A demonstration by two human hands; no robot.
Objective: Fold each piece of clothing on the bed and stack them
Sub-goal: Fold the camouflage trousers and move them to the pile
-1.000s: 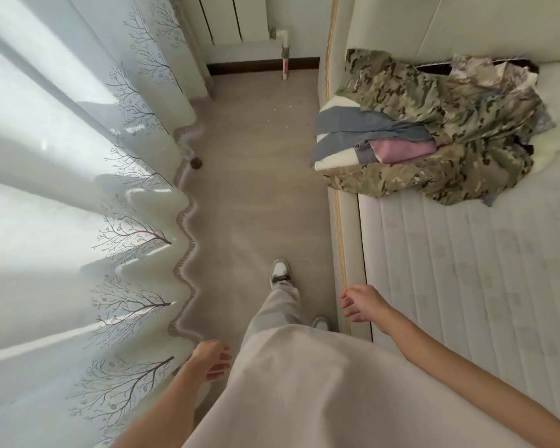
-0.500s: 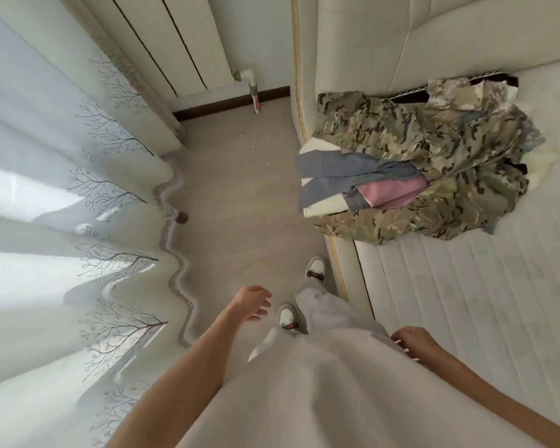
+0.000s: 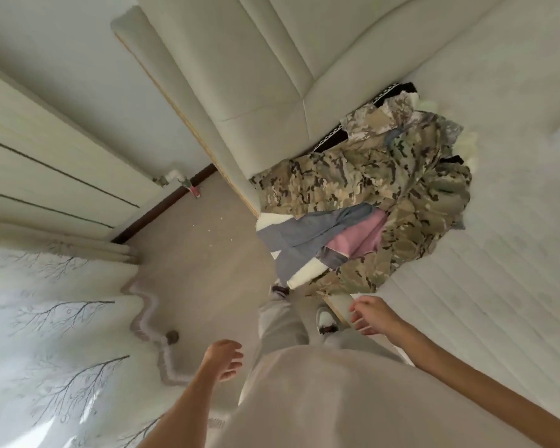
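Note:
A heap of unfolded clothes lies at the head end of the bed, hanging partly over its side edge: camouflage garments (image 3: 362,185) on top, a grey piece (image 3: 307,234), a pink piece (image 3: 359,240) and some white fabric (image 3: 307,273). My right hand (image 3: 370,315) hovers with loosely spread fingers just below the heap, at the mattress edge, holding nothing. My left hand (image 3: 223,358) hangs over the floor beside my leg, fingers relaxed and holding nothing.
The bare quilted mattress (image 3: 485,286) stretches to the right. A padded headboard (image 3: 272,76) stands behind the heap. A narrow strip of floor (image 3: 201,260) runs between the bed and a tree-patterned curtain (image 3: 62,318). A radiator (image 3: 46,176) is at the far left.
I have walked closer to the heap and the view has tilted. My right hand rose from my side to the mattress edge below the clothes. My left hand dropped back beside my leg.

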